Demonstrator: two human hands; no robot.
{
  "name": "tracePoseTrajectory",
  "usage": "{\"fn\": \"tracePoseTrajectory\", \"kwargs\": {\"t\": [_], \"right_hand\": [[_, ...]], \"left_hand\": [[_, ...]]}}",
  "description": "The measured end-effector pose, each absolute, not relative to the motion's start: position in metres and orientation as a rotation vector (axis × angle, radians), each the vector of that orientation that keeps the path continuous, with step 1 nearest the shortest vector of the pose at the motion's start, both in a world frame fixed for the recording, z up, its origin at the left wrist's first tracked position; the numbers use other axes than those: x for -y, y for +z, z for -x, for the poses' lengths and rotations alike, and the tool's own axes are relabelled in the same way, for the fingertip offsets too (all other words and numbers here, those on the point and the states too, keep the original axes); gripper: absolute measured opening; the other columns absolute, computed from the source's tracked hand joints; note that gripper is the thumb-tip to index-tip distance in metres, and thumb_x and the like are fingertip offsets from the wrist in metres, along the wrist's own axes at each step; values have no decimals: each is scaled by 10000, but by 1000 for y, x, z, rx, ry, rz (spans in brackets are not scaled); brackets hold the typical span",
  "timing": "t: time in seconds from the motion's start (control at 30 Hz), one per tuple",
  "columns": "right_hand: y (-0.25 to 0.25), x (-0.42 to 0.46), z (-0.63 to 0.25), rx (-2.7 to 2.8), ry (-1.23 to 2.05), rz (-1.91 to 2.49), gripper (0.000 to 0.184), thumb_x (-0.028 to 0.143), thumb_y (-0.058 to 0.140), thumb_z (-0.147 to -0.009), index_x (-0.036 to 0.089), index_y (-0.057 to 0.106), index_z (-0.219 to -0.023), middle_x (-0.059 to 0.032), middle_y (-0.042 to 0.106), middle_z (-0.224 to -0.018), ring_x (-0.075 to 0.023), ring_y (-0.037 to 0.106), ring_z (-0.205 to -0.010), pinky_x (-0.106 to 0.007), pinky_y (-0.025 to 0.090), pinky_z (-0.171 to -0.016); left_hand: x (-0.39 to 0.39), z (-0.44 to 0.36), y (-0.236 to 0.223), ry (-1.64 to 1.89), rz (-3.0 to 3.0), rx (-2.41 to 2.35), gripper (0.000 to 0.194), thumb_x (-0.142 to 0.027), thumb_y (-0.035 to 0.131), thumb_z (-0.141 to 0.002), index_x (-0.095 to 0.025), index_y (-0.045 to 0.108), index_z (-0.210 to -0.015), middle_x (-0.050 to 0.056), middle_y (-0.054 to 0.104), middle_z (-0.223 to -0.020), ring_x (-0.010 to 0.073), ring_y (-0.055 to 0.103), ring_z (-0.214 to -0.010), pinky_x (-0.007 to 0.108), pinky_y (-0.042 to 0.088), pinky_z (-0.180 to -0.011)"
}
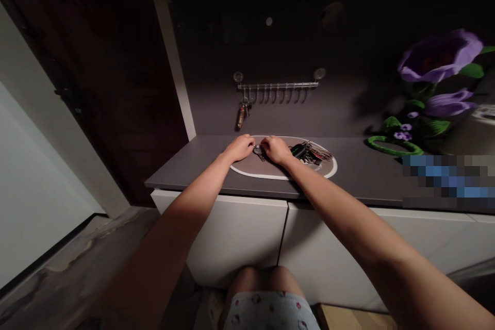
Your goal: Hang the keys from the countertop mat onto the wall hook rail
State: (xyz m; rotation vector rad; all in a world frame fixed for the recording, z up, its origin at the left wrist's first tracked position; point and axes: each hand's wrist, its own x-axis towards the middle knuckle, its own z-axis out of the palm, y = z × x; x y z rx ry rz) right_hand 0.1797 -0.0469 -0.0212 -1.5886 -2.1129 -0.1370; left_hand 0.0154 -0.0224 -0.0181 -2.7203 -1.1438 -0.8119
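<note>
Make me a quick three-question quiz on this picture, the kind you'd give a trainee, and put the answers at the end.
1. Multiple choice: which hand is nearer the key pile on the mat?
A) left
B) right
C) both equally near
2. True or false: the hanging keys are at the left end of the hook rack, as seen here.
3. Fill in the blank: the petals of the large flower are ____.

Key: 1. B, the right hand; 2. true; 3. purple.

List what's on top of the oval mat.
On the oval mat, a bunch of keys with a black fob lies to the right; a small key set is between the left hand and right hand. Whatever these cover is hidden.
</note>
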Motion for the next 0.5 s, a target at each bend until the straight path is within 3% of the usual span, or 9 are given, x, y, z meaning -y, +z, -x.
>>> {"fn": "tracePoseTrajectory", "kwargs": {"t": [0.23, 0.5], "right_hand": [[-19, 50, -180, 2139, -199, 1506, 269, 197, 409, -852, 154, 632, -996, -106, 619, -988, -172, 553, -893, -243, 382, -773], [-17, 50, -178, 2064, -116, 1370, 247, 213, 469, -812, 148, 639, -980, -96, 636, -977, -180, 551, -913, -268, 391, -813]], "left_hand": [[25, -21, -16, -1269, 2731, 1349, 116, -135, 533, -704, -131, 634, -760, 37, 617, -761, 113, 532, -684, 243, 435, -703], [21, -25, -16, -2115, 2823, 1685, 54, -106, 594, -658, -106, 612, -709, 6, 600, -618, 87, 546, -564, 236, 453, -618]]}}
